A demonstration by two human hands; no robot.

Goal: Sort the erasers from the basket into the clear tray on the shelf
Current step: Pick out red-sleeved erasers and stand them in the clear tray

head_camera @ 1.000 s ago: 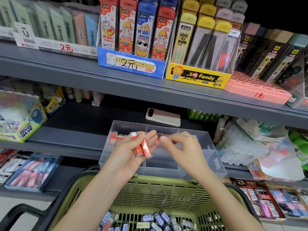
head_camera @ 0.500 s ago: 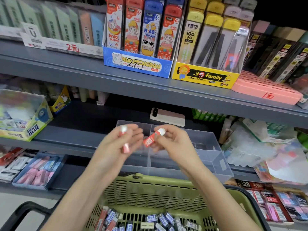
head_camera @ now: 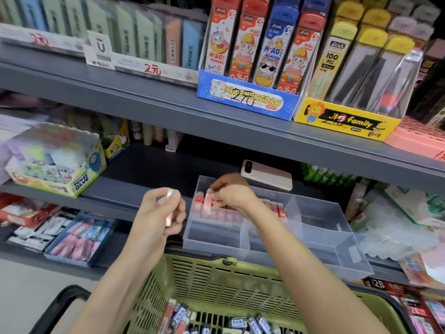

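The clear divided tray [head_camera: 320, 239] sits on the middle shelf, with a row of red erasers [head_camera: 216, 209] standing in its back left compartment. My right hand [head_camera: 231, 191] reaches into that compartment and pinches a red eraser [head_camera: 208, 198] among the row. To the left of the tray, my left hand [head_camera: 160, 214] grips another red eraser [head_camera: 169, 214] upright. Below, the green basket [head_camera: 231, 278] holds several red and blue erasers [head_camera: 207, 319].
A pink phone [head_camera: 267, 174] lies on the shelf behind the tray. A glue box [head_camera: 55, 162] stands at the left and plastic bags [head_camera: 397, 227] at the right. The upper shelf [head_camera: 168, 102] overhangs the tray. A blue box of erasers [head_camera: 79, 239] sits lower left.
My right hand moved with its red eraser from in front of the tray into the back left compartment. My left hand stayed left of the tray with its eraser.
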